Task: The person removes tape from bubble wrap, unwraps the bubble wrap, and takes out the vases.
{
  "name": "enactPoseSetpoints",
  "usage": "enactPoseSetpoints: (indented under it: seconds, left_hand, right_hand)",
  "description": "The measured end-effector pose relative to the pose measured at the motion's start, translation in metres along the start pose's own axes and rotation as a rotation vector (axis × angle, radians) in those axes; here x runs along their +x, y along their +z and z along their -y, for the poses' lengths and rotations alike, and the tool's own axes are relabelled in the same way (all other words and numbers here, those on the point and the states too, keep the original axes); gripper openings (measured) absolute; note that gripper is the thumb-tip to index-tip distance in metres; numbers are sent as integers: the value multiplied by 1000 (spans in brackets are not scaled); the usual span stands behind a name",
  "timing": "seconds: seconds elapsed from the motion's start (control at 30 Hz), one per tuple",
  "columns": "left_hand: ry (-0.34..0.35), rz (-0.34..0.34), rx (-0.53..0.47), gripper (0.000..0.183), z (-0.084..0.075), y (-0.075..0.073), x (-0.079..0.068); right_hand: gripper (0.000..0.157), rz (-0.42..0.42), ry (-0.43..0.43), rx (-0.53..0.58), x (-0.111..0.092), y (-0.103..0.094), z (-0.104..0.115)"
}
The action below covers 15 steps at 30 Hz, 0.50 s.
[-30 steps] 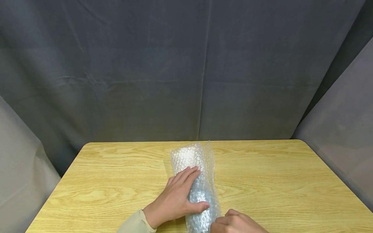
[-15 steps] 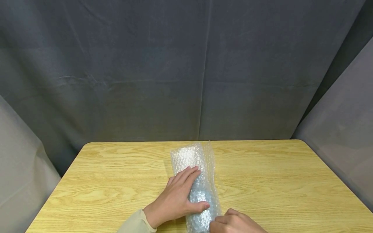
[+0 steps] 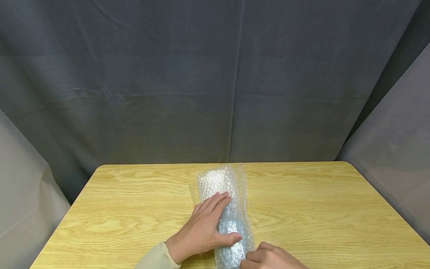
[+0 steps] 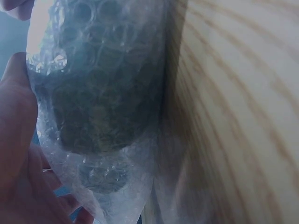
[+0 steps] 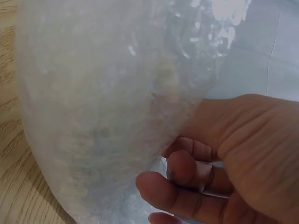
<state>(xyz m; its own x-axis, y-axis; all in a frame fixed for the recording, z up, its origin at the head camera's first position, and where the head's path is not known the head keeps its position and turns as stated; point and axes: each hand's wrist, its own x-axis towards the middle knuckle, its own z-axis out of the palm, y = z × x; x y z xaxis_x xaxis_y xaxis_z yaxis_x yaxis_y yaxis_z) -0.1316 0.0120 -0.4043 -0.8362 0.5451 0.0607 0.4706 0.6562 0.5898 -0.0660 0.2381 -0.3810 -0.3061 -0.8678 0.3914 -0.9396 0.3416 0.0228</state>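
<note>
A roll of clear bubble wrap [image 3: 231,228] lies lengthwise at the middle of the table, with a dark bluish bottle-like object [image 4: 103,107] blurred inside it. My left hand [image 3: 203,226] rests on top of the roll, fingers stretched across it and thumb lying along the near part. At the bottom edge of the head view my right hand [image 3: 272,257] is curled at the roll's right side. In the right wrist view its fingers [image 5: 156,189] bend at the edge of the wrap, and the thumb is partly hidden behind the film, pinching it.
The wood-grain table [image 3: 127,209] extends to both sides of the roll. A dark grey curtain [image 3: 168,93] hangs behind it, with pale cloth [image 3: 393,149] at the right and more at the left. A loose flap of film [image 3: 241,183] stands up along the roll's right side.
My right hand has shifted very slightly to the left along the wrap's near edge. The left hand and the roll stay where they were.
</note>
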Motion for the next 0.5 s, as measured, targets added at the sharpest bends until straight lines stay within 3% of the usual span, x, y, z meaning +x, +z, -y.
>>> enactPoseSetpoints:
  seconds: [0.5]
  left_hand:
    - [-5,4,8,100,0,0,0]
  right_hand:
    - [12,4,-28,33,-2,0,-2]
